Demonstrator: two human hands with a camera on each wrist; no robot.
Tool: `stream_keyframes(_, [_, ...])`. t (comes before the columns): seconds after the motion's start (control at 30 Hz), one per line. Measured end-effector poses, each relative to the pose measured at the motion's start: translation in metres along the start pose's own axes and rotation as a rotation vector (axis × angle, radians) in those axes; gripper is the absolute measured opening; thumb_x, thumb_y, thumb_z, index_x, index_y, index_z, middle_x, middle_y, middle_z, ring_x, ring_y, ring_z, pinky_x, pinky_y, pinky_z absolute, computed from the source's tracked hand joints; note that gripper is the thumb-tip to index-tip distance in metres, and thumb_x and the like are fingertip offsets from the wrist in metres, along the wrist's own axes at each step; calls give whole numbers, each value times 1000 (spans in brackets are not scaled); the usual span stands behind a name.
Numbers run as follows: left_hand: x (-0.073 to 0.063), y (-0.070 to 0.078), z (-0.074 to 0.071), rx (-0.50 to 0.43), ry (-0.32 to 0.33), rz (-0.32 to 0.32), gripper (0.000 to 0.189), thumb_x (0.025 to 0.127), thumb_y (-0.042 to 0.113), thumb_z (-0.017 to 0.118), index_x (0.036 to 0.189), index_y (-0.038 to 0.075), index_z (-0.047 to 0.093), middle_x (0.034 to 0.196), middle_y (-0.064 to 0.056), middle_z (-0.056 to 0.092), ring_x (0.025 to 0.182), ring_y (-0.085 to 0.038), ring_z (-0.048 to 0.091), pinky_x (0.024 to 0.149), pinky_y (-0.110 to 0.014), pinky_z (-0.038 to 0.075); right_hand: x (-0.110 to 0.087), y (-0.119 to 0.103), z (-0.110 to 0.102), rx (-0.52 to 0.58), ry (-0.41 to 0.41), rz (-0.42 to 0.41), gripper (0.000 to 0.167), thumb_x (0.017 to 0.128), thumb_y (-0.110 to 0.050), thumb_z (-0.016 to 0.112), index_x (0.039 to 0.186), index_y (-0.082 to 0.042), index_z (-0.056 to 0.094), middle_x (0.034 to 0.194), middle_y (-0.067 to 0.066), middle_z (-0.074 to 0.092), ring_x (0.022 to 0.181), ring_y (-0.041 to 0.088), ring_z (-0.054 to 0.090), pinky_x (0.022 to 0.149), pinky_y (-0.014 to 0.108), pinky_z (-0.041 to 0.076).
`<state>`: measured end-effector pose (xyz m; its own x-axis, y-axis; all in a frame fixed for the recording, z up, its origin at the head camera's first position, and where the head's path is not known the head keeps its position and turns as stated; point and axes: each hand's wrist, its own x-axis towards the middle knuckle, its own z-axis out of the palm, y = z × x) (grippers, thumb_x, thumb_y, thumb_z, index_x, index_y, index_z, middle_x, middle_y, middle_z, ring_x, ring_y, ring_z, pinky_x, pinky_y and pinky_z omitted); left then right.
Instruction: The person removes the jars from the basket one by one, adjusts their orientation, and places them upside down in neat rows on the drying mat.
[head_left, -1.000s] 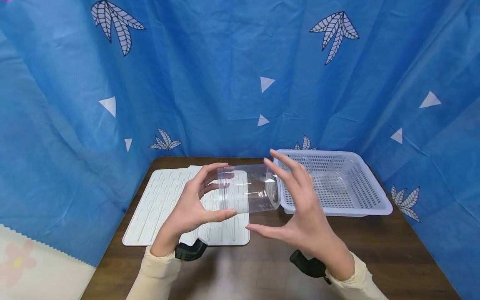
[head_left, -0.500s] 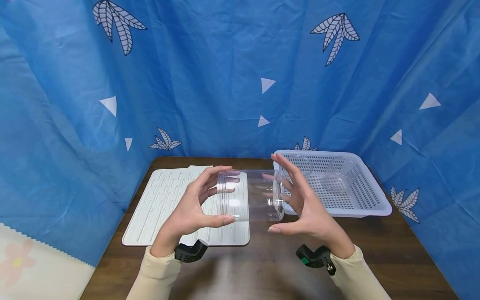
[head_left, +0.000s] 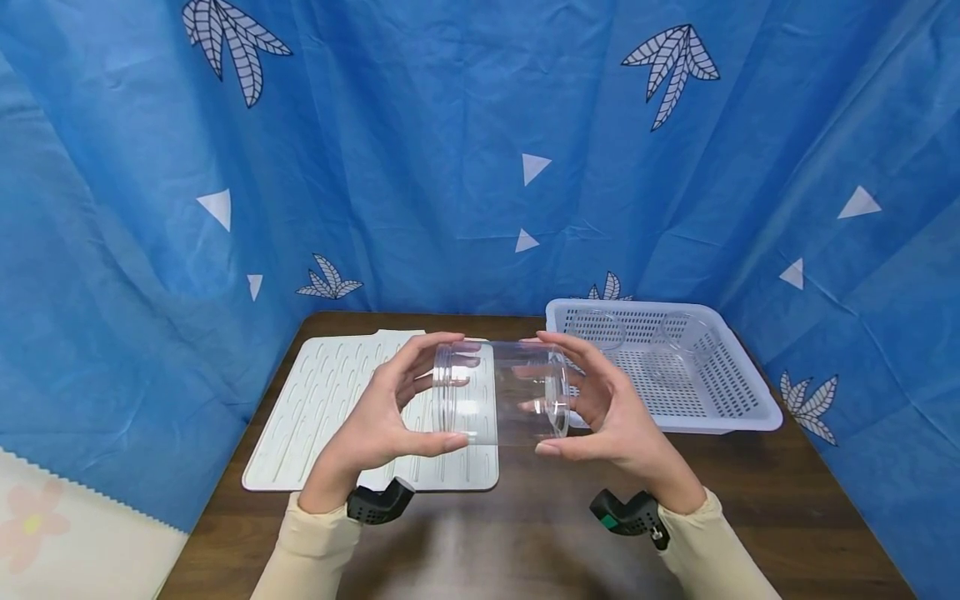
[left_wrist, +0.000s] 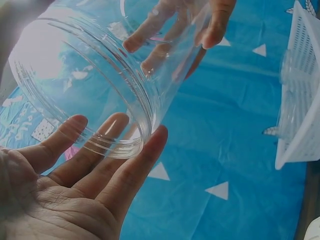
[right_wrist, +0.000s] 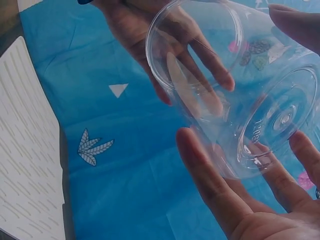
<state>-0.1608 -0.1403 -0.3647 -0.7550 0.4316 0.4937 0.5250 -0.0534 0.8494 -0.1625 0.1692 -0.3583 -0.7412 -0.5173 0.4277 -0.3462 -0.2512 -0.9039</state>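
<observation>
A clear jar lies sideways in the air between both hands, its threaded mouth to the left and its round base to the right. My left hand grips the mouth end, thumb in front and fingers behind. At the base end, my right hand grips it the same way, fingers showing through the wall. In the left wrist view the screw rim of the jar sits against the fingers of the left hand. The jar's moulded base faces the palm side of the right hand in the right wrist view.
A white ribbed draining mat lies on the left of the brown table. At the right stands a pale perforated basket holding clear round containers. A blue curtain hangs around the back and sides.
The jar has levelled and turned slightly between the hands. My right hand has opened away from the base end, dropped a little and closed round it again. The left hand keeps its grip.
</observation>
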Motion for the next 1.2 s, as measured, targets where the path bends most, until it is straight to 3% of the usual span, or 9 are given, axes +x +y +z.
stream_keyframes(0.27, [-4, 1, -5, 21, 20, -24, 97, 78, 3, 96, 161, 14, 48, 157, -6, 58, 142, -35, 57, 117, -43, 50, 8, -1, 3, -13, 5, 16, 108, 74, 19, 92, 167, -5, 41, 167, 23, 42, 143, 48, 54, 97, 62, 60])
stream_keyframes(0.47, [-9, -2, -7, 54, 39, -67, 95, 86, 16, 94, 166, 24, 43, 161, -4, 52, 144, -30, 56, 117, -43, 50, 14, 1, 3, -18, 13, 46, 106, 75, 19, 91, 166, -7, 43, 166, 21, 44, 141, 44, 58, 97, 61, 60])
stream_keyframes(0.7, [-18, -7, -10, 127, 95, -112, 90, 93, 26, 90, 168, 24, 40, 167, -2, 47, 147, -27, 53, 117, -41, 50, 24, 4, 1, -157, 35, 72, 102, 76, 10, 95, 164, -14, 49, 163, 14, 48, 138, 39, 59, 102, 52, 60])
stream_keyframes(0.87, [-27, -12, -14, 186, 141, -160, 87, 95, 23, 87, 168, 20, 39, 165, -3, 50, 147, -27, 53, 118, -44, 48, 39, 3, 2, -231, 10, 73, 102, 76, 6, 97, 164, -18, 51, 160, 9, 52, 133, 41, 62, 100, 55, 61])
stream_keyframes(1.03, [-41, -24, -17, 245, 164, -223, 85, 97, 22, 87, 167, 18, 39, 166, 0, 49, 150, -25, 51, 121, -45, 44, 57, 2, 5, -314, -5, 98, 99, 79, -4, 99, 163, -27, 52, 158, 3, 55, 136, 41, 61, 102, 48, 61])
stream_keyframes(1.2, [-56, -44, -17, 335, 159, -269, 73, 105, 28, 78, 167, 15, 42, 169, -2, 46, 153, -28, 47, 122, -51, 44, 81, 4, 9, -429, -28, 137, 98, 80, -17, 101, 163, -37, 52, 155, -2, 58, 133, 28, 66, 98, 46, 62])
